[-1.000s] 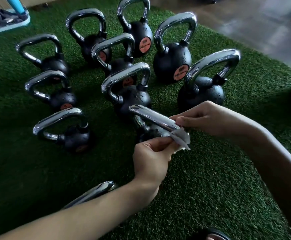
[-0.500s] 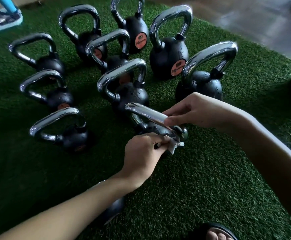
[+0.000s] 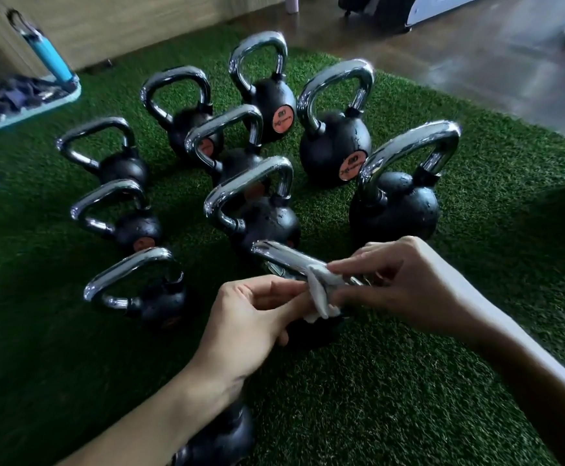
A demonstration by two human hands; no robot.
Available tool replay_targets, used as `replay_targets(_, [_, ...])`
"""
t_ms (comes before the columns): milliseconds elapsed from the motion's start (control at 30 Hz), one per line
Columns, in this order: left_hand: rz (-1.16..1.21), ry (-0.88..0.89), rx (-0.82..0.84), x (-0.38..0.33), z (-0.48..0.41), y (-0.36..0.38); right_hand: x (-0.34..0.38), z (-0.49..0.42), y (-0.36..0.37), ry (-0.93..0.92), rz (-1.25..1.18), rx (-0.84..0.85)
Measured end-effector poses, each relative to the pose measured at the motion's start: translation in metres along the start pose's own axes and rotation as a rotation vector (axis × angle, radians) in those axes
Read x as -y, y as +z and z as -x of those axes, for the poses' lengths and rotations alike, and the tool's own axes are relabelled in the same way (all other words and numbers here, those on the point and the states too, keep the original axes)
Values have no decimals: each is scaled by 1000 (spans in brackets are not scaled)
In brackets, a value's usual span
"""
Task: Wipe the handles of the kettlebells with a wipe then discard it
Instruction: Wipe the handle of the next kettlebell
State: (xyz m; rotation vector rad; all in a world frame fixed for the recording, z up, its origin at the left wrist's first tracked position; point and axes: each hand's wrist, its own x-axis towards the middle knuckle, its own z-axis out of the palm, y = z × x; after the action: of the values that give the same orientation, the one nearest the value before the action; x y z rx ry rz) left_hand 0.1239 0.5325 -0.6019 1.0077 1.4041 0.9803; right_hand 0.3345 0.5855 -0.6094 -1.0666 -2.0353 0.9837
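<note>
- Left hand (image 3: 250, 317) and right hand (image 3: 405, 284) both pinch the white wipe (image 3: 321, 290), draped over the nearest kettlebell's chrome handle (image 3: 281, 255).
- Handle's top bar runs upper-left to lower-right.

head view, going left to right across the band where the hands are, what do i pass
front-left kettlebell → left hand → wipe → right hand

Both hands (image 3: 324, 304) pinch a white wipe (image 3: 321, 292) over a chrome handle (image 3: 282, 255) (kettlebells (image 3: 334, 149) on green turf (image 3: 392, 381)).
</note>
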Motion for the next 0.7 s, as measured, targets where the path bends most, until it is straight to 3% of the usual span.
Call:
replay_targets(167, [-11,-39,69,-12,-3,1,-4,0,-1,66,-121,-99])
replay_targets(300, [6,-170,-168,-7,-12,-8,-16,2,-16,145,-240,-282])
replay_targets(400, [18,-307,-317,-3,-22,-21,-24,0,-18,223,-267,-189])
replay_targets(500, [54,-365,-293,-8,-30,-20,-24,-2,-3,239,-331,-101])
replay_targets(700, [54,-410,-339,-19,-40,-11,-22,-2,8,290,-219,-96])
